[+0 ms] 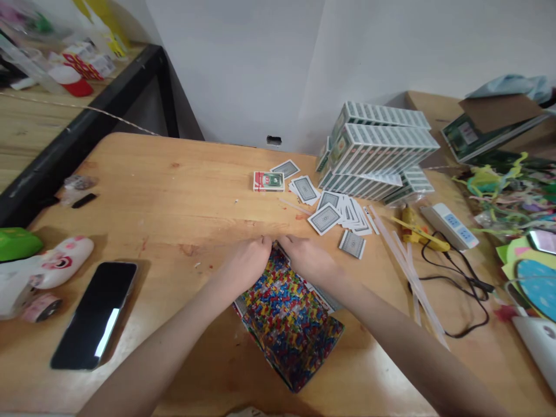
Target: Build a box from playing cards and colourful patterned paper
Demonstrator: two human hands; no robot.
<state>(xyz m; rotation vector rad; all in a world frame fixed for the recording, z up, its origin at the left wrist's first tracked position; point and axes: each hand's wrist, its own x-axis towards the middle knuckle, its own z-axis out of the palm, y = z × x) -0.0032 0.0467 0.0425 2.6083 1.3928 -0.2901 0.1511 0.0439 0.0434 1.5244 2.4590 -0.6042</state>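
Note:
On the table (186,179) in front of me lies a glossy rectangular piece covered in a multicoloured print (291,313); I cannot tell whether it is a sheet or a bag. My left hand (252,258) pinches its far end on the left, fingers curled. Close beside it, my right hand (304,255) grips the same end with closed fingers. Part of a grey-backed playing card (328,298) shows under the right forearm, next to the printed piece. Beyond my hands are loose playing cards (325,218) and a red-and-green card box (268,181).
Stacked card boxes (382,145) stand at the back right. A yellow glue gun (412,226), translucent glue sticks (406,260), a power strip (449,226) and a black cable (469,295) lie to the right. On the left are a phone (95,313) and a white toy (65,260).

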